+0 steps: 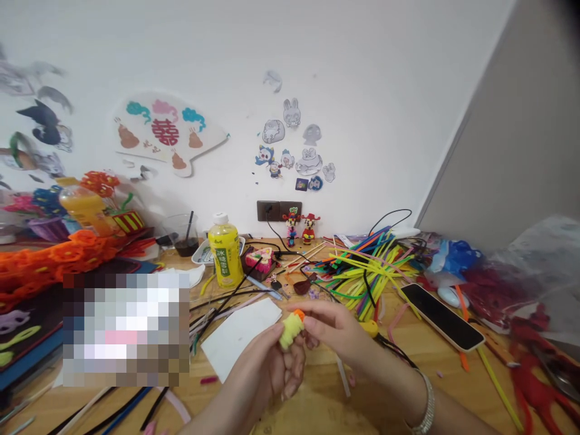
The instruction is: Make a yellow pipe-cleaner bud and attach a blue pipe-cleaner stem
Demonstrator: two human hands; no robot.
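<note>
small orange-tipped yellow chenille piece [290, 332] above wooden worktop [460, 379], pinched in the grip of left hand [274, 365] and right hand [338, 329], white paper [238, 329] nearby, loose heap of pipe cleaners [376, 266] beyond

Head camera: being aimed forward and down.
Left hand [272, 357], right hand [334, 329]: caught close, from above and behind, low at centre.
Table [362, 412]: now looked down upon.
Wall [362, 139]: faced squarely beyond, upper half filled.
</note>
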